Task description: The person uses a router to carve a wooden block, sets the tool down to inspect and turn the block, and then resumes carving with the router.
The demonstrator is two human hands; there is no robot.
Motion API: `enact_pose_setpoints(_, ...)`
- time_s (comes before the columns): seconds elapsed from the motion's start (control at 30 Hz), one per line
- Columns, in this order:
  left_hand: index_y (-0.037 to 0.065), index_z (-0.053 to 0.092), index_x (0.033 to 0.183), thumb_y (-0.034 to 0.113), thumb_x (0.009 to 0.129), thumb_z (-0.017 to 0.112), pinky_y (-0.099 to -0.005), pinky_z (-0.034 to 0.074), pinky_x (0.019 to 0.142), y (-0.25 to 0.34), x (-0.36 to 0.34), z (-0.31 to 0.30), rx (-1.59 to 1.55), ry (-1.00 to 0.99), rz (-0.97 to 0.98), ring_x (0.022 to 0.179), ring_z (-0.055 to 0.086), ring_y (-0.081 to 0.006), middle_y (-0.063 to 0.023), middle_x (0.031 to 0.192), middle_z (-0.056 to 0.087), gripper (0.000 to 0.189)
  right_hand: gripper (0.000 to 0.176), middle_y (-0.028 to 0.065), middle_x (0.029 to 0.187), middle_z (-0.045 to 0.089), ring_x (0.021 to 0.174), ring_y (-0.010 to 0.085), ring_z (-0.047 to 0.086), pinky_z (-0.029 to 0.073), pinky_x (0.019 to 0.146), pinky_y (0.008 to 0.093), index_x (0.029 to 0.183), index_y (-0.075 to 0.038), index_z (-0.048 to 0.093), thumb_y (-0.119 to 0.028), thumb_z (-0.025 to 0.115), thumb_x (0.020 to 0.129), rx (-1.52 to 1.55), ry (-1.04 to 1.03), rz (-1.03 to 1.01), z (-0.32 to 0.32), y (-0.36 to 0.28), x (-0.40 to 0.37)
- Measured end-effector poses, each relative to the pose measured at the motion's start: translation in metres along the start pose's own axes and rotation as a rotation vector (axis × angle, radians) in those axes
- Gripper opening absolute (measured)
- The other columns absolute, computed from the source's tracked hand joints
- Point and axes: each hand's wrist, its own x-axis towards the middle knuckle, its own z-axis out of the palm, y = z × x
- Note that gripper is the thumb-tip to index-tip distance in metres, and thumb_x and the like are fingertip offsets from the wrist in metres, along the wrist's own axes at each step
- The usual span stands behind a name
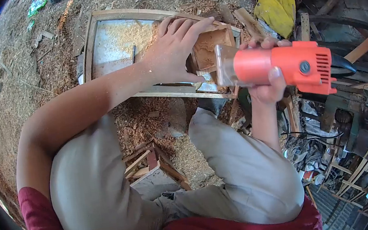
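Observation:
My right hand [268, 88] grips an orange trim router [287, 66] held sideways, its clear base [223, 65] pointing left toward a carved wooden block [211, 48]. My left hand [172, 52] rests flat with fingers spread over the left side of that block and the wooden frame [93, 34] under it. The block sits at the frame's right end. The frame holds a pale panel dusted with sawdust [116, 38]. My knees in beige trousers fill the lower view.
Sawdust and wood chips cover the ground [17, 88]. A small wooden stool or offcut pile [151, 164] lies between my legs. A yellow cloth [277, 8] lies at the back right. Tools, timber strips and cables crowd the right side [350, 141].

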Motion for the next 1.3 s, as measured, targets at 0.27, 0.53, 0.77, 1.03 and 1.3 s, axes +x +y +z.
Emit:
enact_pose_setpoints(0.27, 0.011, 0.025, 0.159, 0.040, 0.056, 0.096, -0.0556, 0.026, 0.121, 0.002, -0.001, -0.003, -0.027, 0.033, 0.009, 0.139, 0.039, -0.0413, -0.0193, 0.145, 0.045, 0.128, 0.069, 0.0060, 0.114, 0.059, 0.109, 0.0303, 0.057, 0.051, 0.093, 0.0531, 0.135, -0.012, 0.048, -0.029, 0.085, 0.079, 0.367, -0.374, 0.005, -0.015, -0.037, 0.015)
enact_pose_setpoints(0.53, 0.012, 0.025, 0.159, 0.044, 0.057, 0.096, -0.0561, 0.025, 0.121, 0.002, 0.000, -0.003, -0.005, 0.027, 0.022, 0.141, 0.037, -0.0406, -0.0187, 0.146, 0.044, 0.129, 0.068, 0.0060, 0.115, 0.059, 0.114, 0.0343, 0.058, 0.050, 0.099, 0.0608, 0.131, -0.015, 0.045, -0.038, 0.081, 0.078, 0.290, -0.013, 0.228, -0.003, -0.042, 0.006)
enact_pose_setpoints(0.77, 0.012, 0.024, 0.159, 0.048, 0.062, 0.094, -0.0573, 0.023, 0.122, 0.003, 0.000, -0.003, 0.035, -0.035, -0.015, 0.143, 0.034, -0.0407, -0.0186, 0.149, 0.040, 0.125, 0.069, 0.0071, 0.122, 0.064, 0.125, 0.0406, 0.057, 0.042, 0.109, 0.0717, 0.141, -0.014, 0.048, -0.052, 0.070, 0.088, 0.240, 0.344, 0.318, -0.008, -0.035, -0.002)
enact_pose_setpoints(1.03, 0.012, 0.024, 0.159, 0.051, 0.062, 0.093, -0.0585, 0.022, 0.122, 0.004, 0.001, -0.004, 0.025, -0.057, -0.015, 0.143, 0.032, -0.0423, -0.0204, 0.149, 0.039, 0.125, 0.064, 0.0136, 0.124, 0.063, 0.124, 0.0424, 0.059, 0.050, 0.104, 0.0651, 0.141, -0.012, 0.049, -0.054, 0.065, 0.096, 0.334, 0.510, 0.479, -0.013, -0.049, -0.010)
enact_pose_setpoints(1.3, 0.010, 0.024, 0.158, 0.051, 0.063, 0.092, -0.0596, 0.021, 0.122, 0.005, 0.001, -0.004, 0.042, -0.063, -0.014, 0.144, 0.031, -0.0440, -0.0220, 0.149, 0.038, 0.124, 0.061, 0.0218, 0.121, 0.064, 0.107, 0.0391, 0.068, 0.059, 0.090, 0.0539, 0.131, -0.004, 0.051, -0.049, 0.066, 0.094, 0.091, 0.618, 0.557, -0.025, -0.047, -0.013)
